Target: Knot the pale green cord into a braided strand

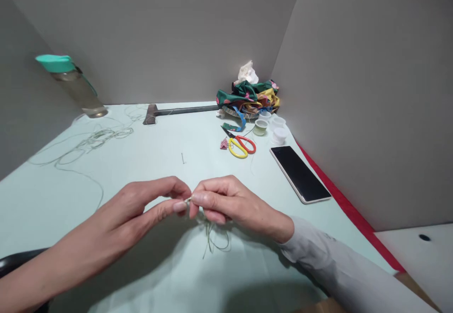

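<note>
Near the middle of the table, my left hand (pixel 141 214) and my right hand (pixel 226 202) meet fingertip to fingertip. Both pinch a thin pale green cord (pixel 188 200), of which only a short piece shows between them. Loose ends of green cord (pixel 209 237) hang in loops below my right hand. My fingers hide the rest of what is held.
Tangled cord (pixel 102 136) and a bottle (pixel 79 88) lie left. A hammer (pixel 187 110) is at the back. Scissors (pixel 238 144), a pink piece (pixel 224 144), small tubs (pixel 279 135), patterned cloth (pixel 247 97), and a phone (pixel 300 173) are right.
</note>
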{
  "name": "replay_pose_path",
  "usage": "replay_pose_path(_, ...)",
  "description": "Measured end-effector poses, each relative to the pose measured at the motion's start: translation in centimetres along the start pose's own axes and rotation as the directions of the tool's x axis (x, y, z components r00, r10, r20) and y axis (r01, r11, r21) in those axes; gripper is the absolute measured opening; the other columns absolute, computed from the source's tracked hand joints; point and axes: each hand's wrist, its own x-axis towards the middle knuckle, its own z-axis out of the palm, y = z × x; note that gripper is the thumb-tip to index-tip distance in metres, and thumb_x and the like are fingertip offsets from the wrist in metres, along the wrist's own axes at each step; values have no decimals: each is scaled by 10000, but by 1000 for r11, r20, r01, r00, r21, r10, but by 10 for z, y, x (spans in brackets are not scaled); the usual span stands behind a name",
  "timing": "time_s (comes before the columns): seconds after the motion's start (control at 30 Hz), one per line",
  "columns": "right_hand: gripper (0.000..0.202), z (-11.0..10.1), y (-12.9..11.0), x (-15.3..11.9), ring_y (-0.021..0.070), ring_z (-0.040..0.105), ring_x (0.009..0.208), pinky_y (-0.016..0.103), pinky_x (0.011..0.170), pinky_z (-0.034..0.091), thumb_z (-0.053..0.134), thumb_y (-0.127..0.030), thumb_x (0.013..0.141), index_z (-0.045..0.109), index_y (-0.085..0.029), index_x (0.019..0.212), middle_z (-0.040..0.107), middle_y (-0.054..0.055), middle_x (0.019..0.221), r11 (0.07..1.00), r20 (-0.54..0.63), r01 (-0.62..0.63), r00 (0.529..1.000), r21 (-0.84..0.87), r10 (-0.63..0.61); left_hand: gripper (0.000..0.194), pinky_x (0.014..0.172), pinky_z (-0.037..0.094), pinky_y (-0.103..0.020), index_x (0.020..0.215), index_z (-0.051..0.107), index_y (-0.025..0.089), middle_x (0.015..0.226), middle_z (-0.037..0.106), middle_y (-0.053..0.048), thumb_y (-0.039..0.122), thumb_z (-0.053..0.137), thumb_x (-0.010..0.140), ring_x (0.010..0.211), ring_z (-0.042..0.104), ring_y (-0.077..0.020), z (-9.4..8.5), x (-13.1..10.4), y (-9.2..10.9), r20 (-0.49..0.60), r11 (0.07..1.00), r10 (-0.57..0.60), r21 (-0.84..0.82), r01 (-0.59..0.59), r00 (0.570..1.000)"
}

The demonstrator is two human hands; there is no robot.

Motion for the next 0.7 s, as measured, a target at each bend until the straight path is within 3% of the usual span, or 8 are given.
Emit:
replay_pose_path(0.1, 390, 0, -7, -4, 89, 397, 572, 255, 588, 317, 703, -529, 1013, 724, -157, 897, 496, -81, 614, 999, 13, 13, 1000, -46, -12, 371, 625, 501, -184, 830, 723, 284, 737, 697, 43, 482, 543, 1086, 678, 636, -160, 0, 6, 8, 89, 981, -43, -184, 59, 995)
replay_pose_path(0.23, 397, -8, -15, -9, 85, 423, 546, 253, 580, 346, 664, -516, 1036, 726, -151, 892, 563, -64, 600, 995, 15, 47, 999, -84, -46, 340, 566, 430, -214, 823, 725, 273, 706, 591, 37, 521, 618, 1030, 636, 496, -155, 0, 6, 17, 88, 941, -167, -285, 185, 982)
replay_pose_path(0.33, 344, -14, -20, -12, 79, 410, 531, 247, 564, 343, 671, -447, 1035, 715, -153, 862, 578, -61, 590, 992, -7, 77, 997, -104, -79, 320, 625, 436, -241, 821, 744, 280, 754, 613, 20, 549, 670, 979, 715, 515, -177, 1, 4, 18, 63, 907, -272, -317, 278, 960)
replay_pose_path(0.57, 248, -16, -27, -10, 94, 463, 540, 235, 533, 366, 672, -315, 1012, 673, -186, 801, 639, -42, 602, 964, -94, -10, 995, -267, -16, 267, 559, 370, -255, 810, 792, 305, 699, 603, 15, 528, 731, 943, 650, 461, -173, 4, 4, -2, 12, 883, -309, -368, 292, 951)
replay_pose_path(0.7, 262, -17, -26, -10, 94, 435, 526, 236, 521, 352, 605, -270, 1040, 672, -201, 796, 684, -40, 633, 915, -158, -29, 987, -401, -38, 229, 549, 371, -243, 786, 786, 309, 681, 599, 22, 474, 745, 939, 643, 457, -168, 8, 5, -2, -42, 878, -283, -414, 241, 958)
